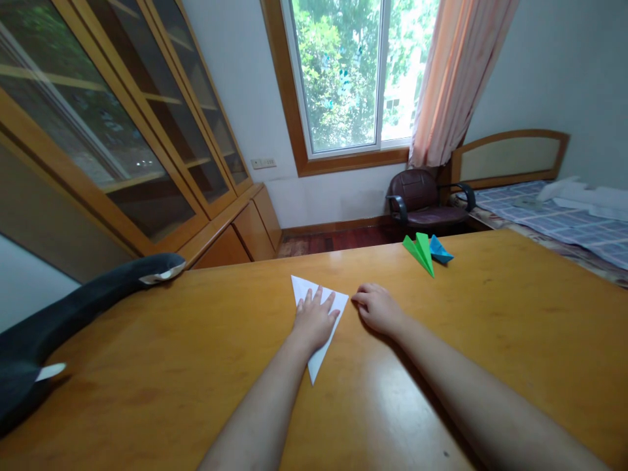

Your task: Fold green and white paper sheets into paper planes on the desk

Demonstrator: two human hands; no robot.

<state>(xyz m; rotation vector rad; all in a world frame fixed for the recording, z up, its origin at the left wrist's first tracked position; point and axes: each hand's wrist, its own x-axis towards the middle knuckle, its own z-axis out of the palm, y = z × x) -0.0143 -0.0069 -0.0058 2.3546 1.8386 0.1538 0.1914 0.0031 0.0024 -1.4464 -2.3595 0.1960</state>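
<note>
1 white folded paper, mid-table, pointed tip toward near edge. L hand flat on it, fingers spread. R hand curled, fingertips at paper's right corner. Far right: 1 green plane & 1 blue one, touching. Table bare near left; black plush on left edge.

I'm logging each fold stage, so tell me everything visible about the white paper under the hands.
The white paper is a plain sheet folded into a long, flat triangle, its narrow tip pointing toward the person. It lies on the wooden table. The left hand presses flat on its middle, fingers spread. The right hand rests beside its far right corner; whether it touches the corner is unclear.
</note>
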